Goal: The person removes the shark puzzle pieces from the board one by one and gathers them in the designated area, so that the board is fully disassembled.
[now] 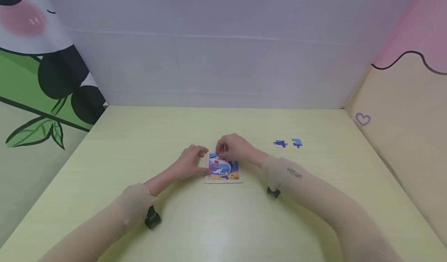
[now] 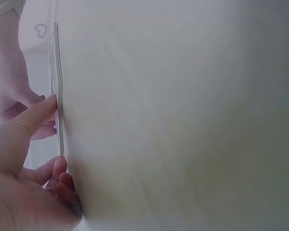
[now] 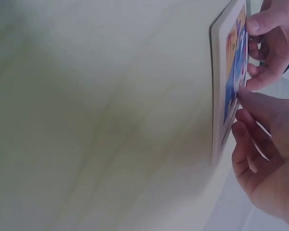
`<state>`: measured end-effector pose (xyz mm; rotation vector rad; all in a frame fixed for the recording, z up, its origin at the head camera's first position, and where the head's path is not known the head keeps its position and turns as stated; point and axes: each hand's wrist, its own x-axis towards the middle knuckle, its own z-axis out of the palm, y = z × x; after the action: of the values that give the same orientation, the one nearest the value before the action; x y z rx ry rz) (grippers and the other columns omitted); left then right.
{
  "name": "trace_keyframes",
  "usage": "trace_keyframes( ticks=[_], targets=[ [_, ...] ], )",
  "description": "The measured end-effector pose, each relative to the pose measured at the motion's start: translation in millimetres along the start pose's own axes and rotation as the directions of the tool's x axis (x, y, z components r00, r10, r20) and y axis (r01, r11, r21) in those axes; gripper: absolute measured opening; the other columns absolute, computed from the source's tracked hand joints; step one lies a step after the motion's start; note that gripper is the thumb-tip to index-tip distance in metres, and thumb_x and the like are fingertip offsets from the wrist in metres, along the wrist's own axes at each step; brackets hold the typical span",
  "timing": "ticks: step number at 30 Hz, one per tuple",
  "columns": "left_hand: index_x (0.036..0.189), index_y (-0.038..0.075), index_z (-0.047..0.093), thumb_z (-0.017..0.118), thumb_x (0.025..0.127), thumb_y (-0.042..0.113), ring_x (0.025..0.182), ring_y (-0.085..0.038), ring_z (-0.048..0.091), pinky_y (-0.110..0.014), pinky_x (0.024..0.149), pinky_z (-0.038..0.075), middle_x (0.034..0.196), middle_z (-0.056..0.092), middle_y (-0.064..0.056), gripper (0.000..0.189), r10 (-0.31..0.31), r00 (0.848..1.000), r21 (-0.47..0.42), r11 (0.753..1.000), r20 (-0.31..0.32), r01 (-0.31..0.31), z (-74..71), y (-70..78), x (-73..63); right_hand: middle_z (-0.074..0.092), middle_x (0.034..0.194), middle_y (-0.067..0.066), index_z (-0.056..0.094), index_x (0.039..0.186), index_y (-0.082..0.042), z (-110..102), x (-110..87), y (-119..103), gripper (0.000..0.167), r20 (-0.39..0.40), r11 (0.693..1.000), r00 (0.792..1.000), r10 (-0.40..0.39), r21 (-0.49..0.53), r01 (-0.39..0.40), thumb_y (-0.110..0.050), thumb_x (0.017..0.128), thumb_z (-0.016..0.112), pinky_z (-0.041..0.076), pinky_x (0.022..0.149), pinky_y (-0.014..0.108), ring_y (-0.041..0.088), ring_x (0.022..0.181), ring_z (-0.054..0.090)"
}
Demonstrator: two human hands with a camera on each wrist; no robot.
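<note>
A small jigsaw puzzle (image 1: 223,172) in a pale frame lies flat on the table, with a blue, white and yellow sea picture. My left hand (image 1: 190,163) holds the frame at its left side, the thumb over the edge and the fingers by the far left corner. Over the far part of the picture, the thumb and fingertips of my right hand (image 1: 235,147) pinch a puzzle piece at the surface, mostly hidden by the fingers. From the right wrist, the picture (image 3: 236,62) appears steeply slanted, with the right thumb touching it.
Two loose blue puzzle pieces, one (image 1: 280,143) beside the other (image 1: 297,142), lie to the right of the frame. The pale table (image 1: 223,223) ends at a white back wall (image 1: 223,68). Printed side panels stand left and right.
</note>
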<state>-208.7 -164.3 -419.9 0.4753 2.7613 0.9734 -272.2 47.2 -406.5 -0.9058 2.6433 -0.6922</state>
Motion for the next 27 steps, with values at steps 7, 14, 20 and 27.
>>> trace_keyframes(
  ticks=[7,14,20,27],
  targets=[
    [0.134,0.002,0.053,0.086,0.074,0.029,0.109,-0.029,0.051,-0.046,0.098,0.044,0.117,0.056,-0.015,0.074,-0.004,1.000,-0.023,1.000,0.008,0.005,0.5,0.3,1.6,0.070,0.093,-0.007,0.073,0.097,-0.019,-1,8.2,9,0.009,0.040,0.992,0.993,-0.109,-0.058,0.111,-0.021,0.088,0.073,0.052,0.081,0.022,0.005,0.085,0.063],
    [0.134,0.000,0.052,0.085,0.075,0.027,0.109,-0.029,0.050,-0.045,0.097,0.043,0.117,0.055,-0.017,0.073,-0.001,1.000,-0.037,0.999,0.026,0.002,-2.6,4.0,0.2,0.069,0.094,-0.007,0.074,0.101,-0.019,-3,8.9,10,0.012,0.081,0.962,0.978,-0.193,-0.182,0.205,-0.025,0.092,0.070,0.052,0.081,0.021,0.004,0.084,0.061],
    [0.132,0.000,0.053,0.086,0.074,0.027,0.106,-0.028,0.050,-0.043,0.095,0.042,0.115,0.055,-0.015,0.072,0.002,1.000,-0.031,1.000,0.015,-0.001,-2.4,2.5,-2.9,0.069,0.092,-0.005,0.075,0.103,-0.016,-3,6.9,9,0.015,0.066,0.897,0.943,-0.327,-0.291,0.332,-0.025,0.092,0.069,0.051,0.077,0.018,0.004,0.080,0.061],
    [0.133,0.000,0.053,0.086,0.074,0.027,0.106,-0.028,0.049,-0.042,0.094,0.042,0.115,0.055,-0.015,0.072,-0.001,1.000,-0.039,0.999,0.010,0.002,-2.1,2.5,-3.2,0.068,0.087,-0.003,0.075,0.098,-0.013,-2,4.8,13,0.012,0.033,0.834,0.889,-0.457,-0.332,0.442,-0.021,0.091,0.069,0.050,0.072,0.016,0.005,0.075,0.058]
  ],
)
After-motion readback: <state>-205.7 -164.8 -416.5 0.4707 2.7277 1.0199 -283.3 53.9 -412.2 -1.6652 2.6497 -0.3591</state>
